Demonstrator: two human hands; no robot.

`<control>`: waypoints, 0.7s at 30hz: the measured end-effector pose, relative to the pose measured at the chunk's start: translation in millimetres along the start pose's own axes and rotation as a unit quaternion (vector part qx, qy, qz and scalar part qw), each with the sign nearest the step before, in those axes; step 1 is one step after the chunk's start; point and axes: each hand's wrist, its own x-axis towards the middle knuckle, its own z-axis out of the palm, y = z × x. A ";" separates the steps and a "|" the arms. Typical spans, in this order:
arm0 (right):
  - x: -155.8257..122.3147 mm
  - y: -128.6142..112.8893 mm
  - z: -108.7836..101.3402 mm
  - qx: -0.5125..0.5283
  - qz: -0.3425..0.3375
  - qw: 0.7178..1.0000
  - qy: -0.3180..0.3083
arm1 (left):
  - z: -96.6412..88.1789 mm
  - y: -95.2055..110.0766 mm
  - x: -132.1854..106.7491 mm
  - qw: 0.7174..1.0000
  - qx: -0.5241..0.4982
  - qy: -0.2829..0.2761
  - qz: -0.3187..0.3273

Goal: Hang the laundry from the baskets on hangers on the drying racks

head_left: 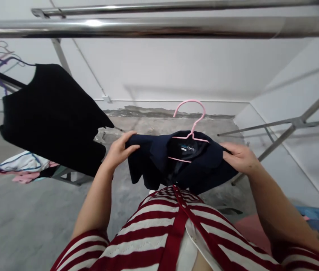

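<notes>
From my remote post I see the left hand (119, 150) and right hand (240, 157) curled closed on the shoulders of a navy-blue collared jacket (150, 158), already on a pink wire hanger (189, 107), held below a polished steel rail (159, 28), with a black sleeveless garment (49, 116) already hanging at left

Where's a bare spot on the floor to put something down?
Bare concrete floor lies between the white-and-pink clothes and the person's left arm. It's crowded at lower right, where pink and blue cloth lies, and up by the hanging black garment.
</notes>
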 end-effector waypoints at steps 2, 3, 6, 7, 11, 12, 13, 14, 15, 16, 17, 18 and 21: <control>7.1 -7.7 6.1 0.028 0.033 0.999 -0.009 | 2.2 -32.2 -8.2 0.993 -0.084 0.027 -0.078; 11.5 -12.8 11.0 0.051 0.056 0.997 -0.015 | 4.7 -46.2 -11.6 0.986 -0.100 0.060 -0.116; 26.2 -33.7 29.2 0.172 0.138 0.974 -0.048 | 13.6 -75.8 -21.9 0.954 -0.097 0.143 -0.245; 31.0 -42.3 35.2 0.226 0.160 0.958 -0.070 | 16.9 -81.6 -26.7 0.942 -0.106 0.148 -0.283; 48.9 -83.1 54.3 0.391 0.172 0.896 -0.117 | 37.4 -89.3 -57.5 0.919 -0.178 0.098 -0.339; 53.6 -94.4 58.4 0.411 0.161 0.891 -0.107 | 44.6 -88.6 -67.1 0.916 -0.192 0.084 -0.342; 58.7 -105.9 62.7 0.422 0.148 0.889 -0.095 | 52.1 -87.3 -76.8 0.913 -0.206 0.070 -0.345; 64.4 -117.4 67.3 0.428 0.133 0.890 -0.082 | 59.5 -85.6 -86.1 0.909 -0.219 0.059 -0.348; 70.8 -128.8 72.6 0.432 0.116 0.892 -0.070 | 66.3 -83.7 -94.9 0.906 -0.232 0.050 -0.352; 78.1 -139.8 78.7 0.434 0.098 0.894 -0.057 | 72.1 -81.7 -102.8 0.902 -0.242 0.045 -0.354; 86.3 -150.5 85.5 0.435 0.080 0.896 -0.045 | 76.7 -79.8 -109.7 0.899 -0.251 0.041 -0.356; 95.2 -160.6 93.1 0.435 0.062 0.898 -0.033 | 79.9 -78.0 -115.6 0.897 -0.258 0.040 -0.358; 125.2 -187.4 120.7 0.440 0.011 0.898 -0.008 | 81.0 -75.7 -129.0 0.892 -0.270 0.045 -0.361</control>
